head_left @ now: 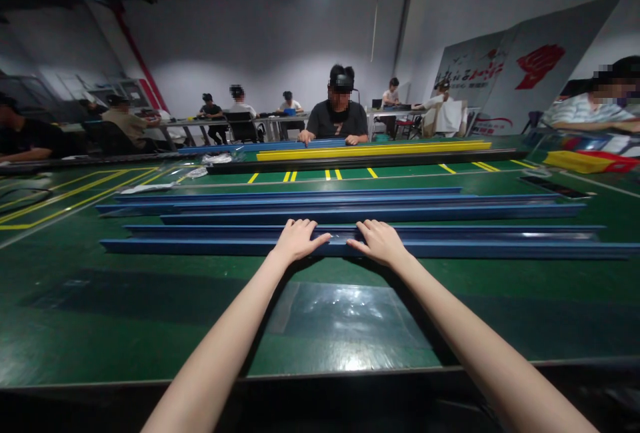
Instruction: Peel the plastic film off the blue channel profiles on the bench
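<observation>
While left hand (297, 240) and right hand (379, 241) lie on near blue rail (200, 246) on desk (50, 353), fingers (301, 223) look part-spread, grip unclear. Farther blue rails (370, 210) untouched by both; share done cannot be judged.

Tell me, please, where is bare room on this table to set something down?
Bare table shows at near left, between clear plastic and the front edge, and in the yellow-striped strip between the black rail and blue rails. Crowded: the middle, where left hand and right hand touch these rails.
</observation>
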Motion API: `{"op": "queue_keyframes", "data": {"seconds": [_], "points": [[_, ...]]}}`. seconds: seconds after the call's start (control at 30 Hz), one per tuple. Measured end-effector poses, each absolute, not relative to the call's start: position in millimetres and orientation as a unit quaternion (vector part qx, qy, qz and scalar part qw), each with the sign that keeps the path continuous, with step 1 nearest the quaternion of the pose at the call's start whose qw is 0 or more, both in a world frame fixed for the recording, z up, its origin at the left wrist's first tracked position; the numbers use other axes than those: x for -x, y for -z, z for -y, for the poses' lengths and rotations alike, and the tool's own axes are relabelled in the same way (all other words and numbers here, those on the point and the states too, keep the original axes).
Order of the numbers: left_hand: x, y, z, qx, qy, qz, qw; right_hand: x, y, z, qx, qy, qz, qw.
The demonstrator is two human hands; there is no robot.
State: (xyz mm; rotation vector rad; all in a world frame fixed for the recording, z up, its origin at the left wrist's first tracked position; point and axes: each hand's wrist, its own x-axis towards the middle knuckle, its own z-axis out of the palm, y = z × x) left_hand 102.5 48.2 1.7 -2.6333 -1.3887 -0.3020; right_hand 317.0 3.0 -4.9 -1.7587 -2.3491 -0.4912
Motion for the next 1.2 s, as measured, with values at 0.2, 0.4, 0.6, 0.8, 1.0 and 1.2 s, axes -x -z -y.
{"op": "queue_keyframes", "data": {"seconds": [0.2,0.4,0.6,0.8,1.0,1.2], "points": [[-160.6,0.0,-39.9,0.889,0.143,0.426,0.083,-345.5,5.8,-1.7,0.591,0.201,0.772,0.120],[-200.3,4.8,-34.9,0.871,0.173,0.453,0.079,-376.4,8.6,7.7,0.639,0.214,0.726,0.140],[-200.6,5.5,-35.9,0.861,0.197,0.462,0.085,-379.3,8.2,13.9,0.641,0.239,0.714,0.150],[-180.8,5.9,-39.8,0.854,0.198,0.472,0.094,-390.2,11.1,14.2,0.639,0.250,0.710,0.155],[-131.4,8.7,-51.3,0.842,0.207,0.486,0.109,-411.8,16.4,11.8,0.650,0.253,0.698,0.164],[-85.7,7.2,-57.9,0.843,0.193,0.486,0.127,-390.2,15.5,5.5,0.666,0.248,0.686,0.156]]}}
